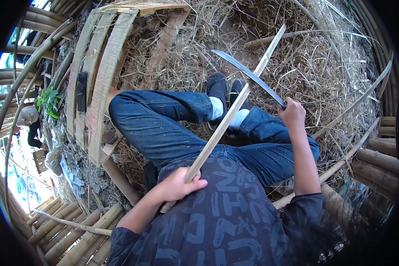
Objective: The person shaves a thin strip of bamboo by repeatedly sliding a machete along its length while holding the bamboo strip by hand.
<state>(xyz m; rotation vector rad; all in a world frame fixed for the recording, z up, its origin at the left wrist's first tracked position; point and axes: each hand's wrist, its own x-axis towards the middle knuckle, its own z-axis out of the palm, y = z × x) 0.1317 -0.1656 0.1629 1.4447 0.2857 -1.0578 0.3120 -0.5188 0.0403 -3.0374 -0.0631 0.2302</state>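
My left hand (179,184) is closed around the lower part of a long, pale bamboo strip (222,128), in front of my shirt. The strip slants up and away to the right, over my crossed legs. In my right hand (293,114) is the dark handle of a long curved knife (235,64). Its narrow blade points to the far left and crosses the strip beyond my feet. Blade and strip appear to touch at the crossing.
To my left stands a slatted plank seat (110,66) with a black, flat object (82,91) on it. Fibrous shavings (314,71) cover the ground ahead. Bamboo poles (377,175) lie at right. Another person (31,122) is at far left.
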